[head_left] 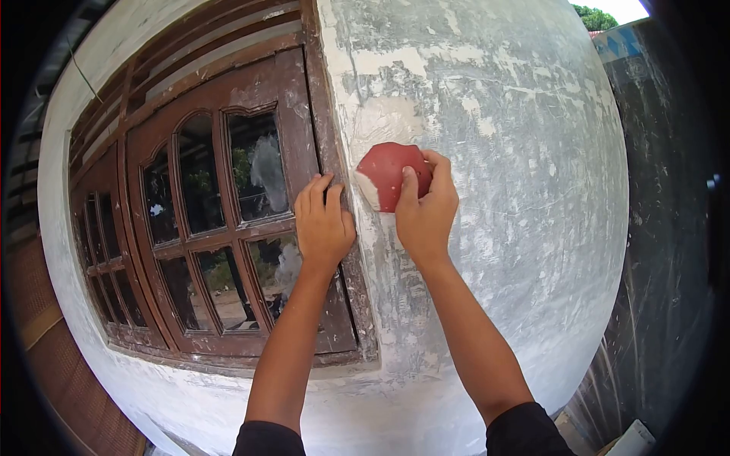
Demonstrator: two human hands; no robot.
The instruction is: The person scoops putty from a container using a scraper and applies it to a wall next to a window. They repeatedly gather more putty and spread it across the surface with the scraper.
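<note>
My right hand (426,209) grips a folded piece of red sandpaper (384,173) and presses it against the grey-white plastered wall (517,152), just right of the window frame. My left hand (323,220) rests flat on the brown wooden window frame (293,99), fingers spread, holding nothing. The sandpaper has a pale dusty edge at its lower left.
The wooden window has several glass panes (255,163) with paint smears. The wall shows patchy white filler. A dark wall or fence (661,228) stands at the right, with a white object (631,441) at its foot. Woven brown panelling (68,380) lies at lower left.
</note>
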